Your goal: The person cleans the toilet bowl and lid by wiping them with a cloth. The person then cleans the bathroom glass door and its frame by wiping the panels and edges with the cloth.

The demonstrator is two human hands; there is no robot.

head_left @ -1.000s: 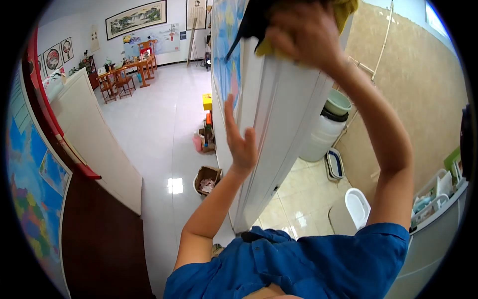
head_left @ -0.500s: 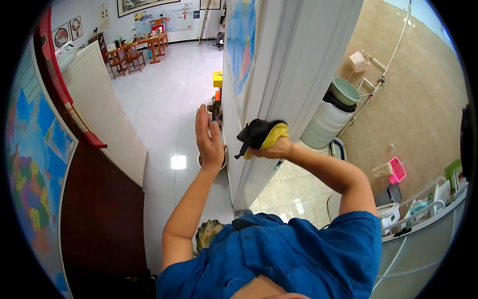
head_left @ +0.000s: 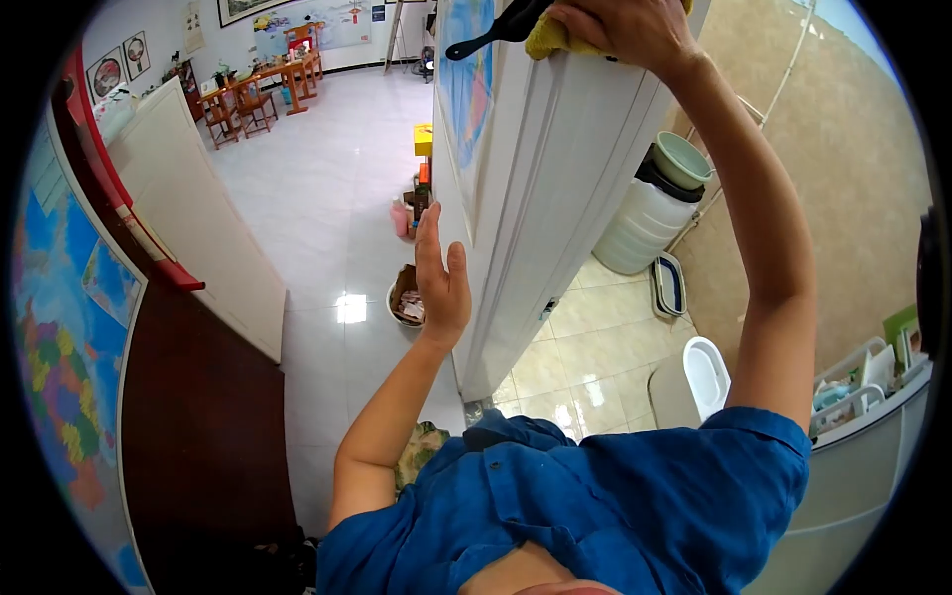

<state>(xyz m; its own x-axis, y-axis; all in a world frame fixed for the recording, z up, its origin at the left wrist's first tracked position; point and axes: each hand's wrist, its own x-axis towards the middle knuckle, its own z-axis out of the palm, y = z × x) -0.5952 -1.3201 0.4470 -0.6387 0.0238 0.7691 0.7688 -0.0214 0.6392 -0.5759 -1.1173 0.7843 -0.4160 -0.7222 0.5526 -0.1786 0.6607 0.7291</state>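
My right hand (head_left: 630,35) is raised high at the top of the view, its fingers closed on a duster with a yellow fluffy pad (head_left: 551,38) and a black handle (head_left: 481,45). The pad lies against the upper part of the white door frame (head_left: 560,169). Part of the pad is hidden behind my fingers and the top edge. My left hand (head_left: 443,288) is empty and open, fingers pointing up and thumb apart, beside the wall end left of the frame. Whether it touches the wall I cannot tell.
A map (head_left: 466,89) hangs on the wall beside the frame. On the right are a white barrel (head_left: 640,233), a green basin (head_left: 682,159) and a toilet (head_left: 694,382). A waste bin (head_left: 397,307) stands left of the frame; a white door panel (head_left: 198,208) stands further left.
My right hand has moved up with the duster, from mid-height on the frame to its upper part. My left hand has shifted slightly right and down, still open.
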